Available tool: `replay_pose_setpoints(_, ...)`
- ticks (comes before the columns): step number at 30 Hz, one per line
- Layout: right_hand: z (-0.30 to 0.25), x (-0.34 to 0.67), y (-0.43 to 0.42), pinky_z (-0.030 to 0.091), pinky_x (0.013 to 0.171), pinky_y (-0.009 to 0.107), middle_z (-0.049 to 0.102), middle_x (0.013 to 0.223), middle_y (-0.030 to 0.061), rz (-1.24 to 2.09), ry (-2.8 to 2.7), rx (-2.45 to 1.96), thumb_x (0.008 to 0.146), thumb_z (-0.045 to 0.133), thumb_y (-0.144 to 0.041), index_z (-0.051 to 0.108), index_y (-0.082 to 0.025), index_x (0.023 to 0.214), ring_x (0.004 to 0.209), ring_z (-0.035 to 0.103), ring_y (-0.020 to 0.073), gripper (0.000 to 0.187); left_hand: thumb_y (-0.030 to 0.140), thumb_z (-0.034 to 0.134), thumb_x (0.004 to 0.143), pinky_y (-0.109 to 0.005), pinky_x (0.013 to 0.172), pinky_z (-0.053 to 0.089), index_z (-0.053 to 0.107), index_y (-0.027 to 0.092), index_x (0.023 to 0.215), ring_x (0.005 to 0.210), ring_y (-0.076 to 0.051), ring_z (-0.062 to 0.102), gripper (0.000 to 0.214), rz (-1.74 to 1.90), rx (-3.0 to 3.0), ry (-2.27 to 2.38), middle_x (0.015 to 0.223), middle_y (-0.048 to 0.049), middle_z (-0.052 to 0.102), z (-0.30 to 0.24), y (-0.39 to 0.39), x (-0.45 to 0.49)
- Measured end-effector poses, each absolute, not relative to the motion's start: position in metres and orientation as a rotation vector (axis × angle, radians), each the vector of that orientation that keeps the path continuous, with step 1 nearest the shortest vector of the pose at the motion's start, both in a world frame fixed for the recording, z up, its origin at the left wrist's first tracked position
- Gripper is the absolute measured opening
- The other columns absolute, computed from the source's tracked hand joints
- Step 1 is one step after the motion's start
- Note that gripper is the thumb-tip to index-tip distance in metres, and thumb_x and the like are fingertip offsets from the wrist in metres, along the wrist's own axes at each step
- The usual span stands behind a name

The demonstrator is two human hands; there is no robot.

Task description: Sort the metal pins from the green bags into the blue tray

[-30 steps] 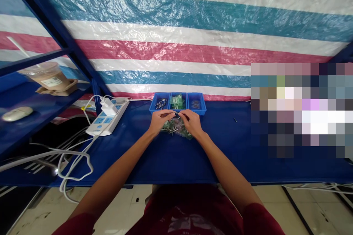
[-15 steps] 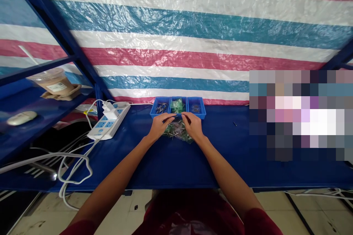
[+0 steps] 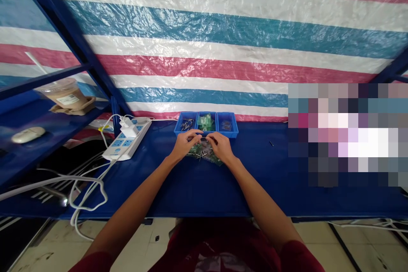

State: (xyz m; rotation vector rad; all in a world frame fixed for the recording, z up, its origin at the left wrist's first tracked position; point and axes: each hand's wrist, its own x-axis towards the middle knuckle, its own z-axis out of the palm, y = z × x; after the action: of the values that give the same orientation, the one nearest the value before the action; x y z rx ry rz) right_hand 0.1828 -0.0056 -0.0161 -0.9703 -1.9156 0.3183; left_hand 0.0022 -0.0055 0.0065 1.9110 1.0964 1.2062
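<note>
My left hand (image 3: 185,142) and my right hand (image 3: 220,144) meet above a mixed pile (image 3: 202,152) of metal screw-like pieces and green and clear plastic bits. Thumb and fingers of each hand are pinched. A small thin metal piece (image 3: 204,138) shows between the two sets of fingertips, too small to name more exactly. Just behind the hands stands a blue three-compartment tray (image 3: 233,134). Metal screw-like pieces (image 3: 187,125) lie in its left compartment, green plastic pieces (image 3: 205,122) in the middle one, and small clear pieces (image 3: 226,125) in the right one.
A white power strip (image 3: 127,144) with a plugged-in charger and loose cables (image 3: 86,204) lies on the left. On the left shelf are a drink cup (image 3: 65,93) and a computer mouse (image 3: 28,135). One loose metal piece (image 3: 271,143) rests on the blue table (image 3: 197,195). The far right is pixelated.
My right hand has shifted slightly left, and its fingertips are closer to those of my left hand. The thin piece between them now shows. The tray and pile stay in place.
</note>
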Motion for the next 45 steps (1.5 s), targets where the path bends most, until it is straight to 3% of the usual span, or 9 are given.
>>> replay_pose_setpoints(4, -0.017, 0.183, -0.004, 0.049, 0.072, 0.028, 0.07, 0.086, 0.0076, 0.321, -1.858, -1.007, 0.096, 0.044, -0.035, 0.068, -0.019, 0.092, 0.077, 0.065, 0.0183, 0.029, 0.044, 0.062, 0.083, -0.024, 0.052, 0.048, 0.071, 0.016, 0.08, 0.055, -0.014, 0.059, 0.03, 1.266, 1.861, 1.115, 0.068, -0.0041, 0.069, 0.005, -0.002, 0.003)
replay_pose_setpoints(9, -0.017, 0.185, -0.003, 0.05, 0.073, 0.03, 0.072, 0.091, 0.0086, 0.277, -1.749, -1.096, 0.096, 0.042, -0.035, 0.068, -0.018, 0.1, 0.079, 0.066, 0.0197, 0.031, 0.042, 0.065, 0.08, -0.024, 0.053, 0.048, 0.072, 0.014, 0.084, 0.057, -0.014, 0.06, 0.029, 1.692, 1.574, 1.354, 0.07, -0.0038, 0.07, 0.002, 0.007, 0.0)
replay_pose_setpoints(13, -0.02, 0.186, 0.0, 0.05, 0.071, 0.03, 0.073, 0.09, 0.0084, 0.273, -1.778, -1.128, 0.094, 0.044, -0.029, 0.069, -0.017, 0.094, 0.078, 0.067, 0.0202, 0.028, 0.041, 0.063, 0.081, -0.022, 0.046, 0.044, 0.071, 0.012, 0.087, 0.052, -0.012, 0.057, 0.031, 1.828, 1.394, 1.478, 0.07, -0.0048, 0.07, 0.001, 0.021, -0.009)
replay_pose_setpoints(18, -0.023, 0.184, 0.0, 0.05, 0.071, 0.029, 0.072, 0.088, 0.0079, 0.286, -1.844, -1.111, 0.093, 0.045, -0.026, 0.07, -0.018, 0.09, 0.074, 0.066, 0.0193, 0.026, 0.044, 0.058, 0.084, -0.024, 0.053, 0.051, 0.063, 0.013, 0.118, 0.068, -0.016, 0.065, 0.047, 1.693, 1.456, 1.369, 0.098, -0.0113, 0.071, 0.001, 0.027, -0.019)
replay_pose_setpoints(23, -0.022, 0.185, -0.001, 0.049, 0.07, 0.029, 0.072, 0.088, 0.0083, 0.287, -1.856, -1.113, 0.093, 0.045, -0.027, 0.07, -0.017, 0.091, 0.075, 0.066, 0.0197, 0.027, 0.033, 0.057, 0.086, -0.026, 0.064, 0.05, 0.072, 0.018, 0.095, 0.079, -0.017, 0.063, 0.023, 1.292, 2.208, 1.272, 0.1, -0.0083, 0.068, 0.007, 0.019, -0.029)
replay_pose_setpoints(27, -0.022, 0.185, 0.0, 0.05, 0.072, 0.028, 0.073, 0.087, 0.0076, 0.29, -1.872, -1.133, 0.094, 0.044, -0.028, 0.07, -0.018, 0.091, 0.076, 0.067, 0.0193, 0.028, 0.02, 0.05, 0.088, -0.032, 0.083, 0.048, 0.072, 0.019, 0.089, 0.091, -0.02, 0.061, 0.022, 0.863, 2.636, 1.081, 0.096, -0.0074, 0.066, 0.003, 0.017, -0.032)
replay_pose_setpoints(31, -0.022, 0.185, 0.0, 0.049, 0.072, 0.028, 0.073, 0.089, 0.0074, 0.286, -1.877, -1.144, 0.094, 0.044, -0.028, 0.07, -0.018, 0.091, 0.077, 0.067, 0.0191, 0.028, 0.014, 0.051, 0.086, -0.03, 0.081, 0.046, 0.071, 0.019, 0.088, 0.089, -0.02, 0.06, 0.022, 0.625, 2.751, 1.08, 0.094, -0.0068, 0.065, -0.008, 0.02, -0.031)
replay_pose_setpoints(39, -0.021, 0.184, 0.0, 0.048, 0.07, 0.028, 0.073, 0.086, 0.0069, 0.283, -1.876, -1.114, 0.094, 0.045, -0.028, 0.07, -0.018, 0.09, 0.074, 0.066, 0.019, 0.027, 0.017, 0.051, 0.088, -0.027, 0.078, 0.044, 0.07, 0.019, 0.085, 0.088, -0.019, 0.059, 0.02, 0.577, 2.78, 1.086, 0.093, -0.0065, 0.063, -0.011, 0.023, -0.031)
replay_pose_setpoints(45, -0.021, 0.184, -0.001, 0.05, 0.072, 0.029, 0.073, 0.09, 0.0078, 0.303, -1.856, -1.076, 0.095, 0.044, -0.031, 0.07, -0.019, 0.092, 0.075, 0.066, 0.019, 0.029, 0.024, 0.046, 0.094, -0.031, 0.082, 0.046, 0.066, 0.018, 0.092, 0.088, -0.02, 0.06, 0.022, 0.813, 2.694, 1.045, 0.091, -0.0064, 0.068, -0.011, 0.019, -0.025)
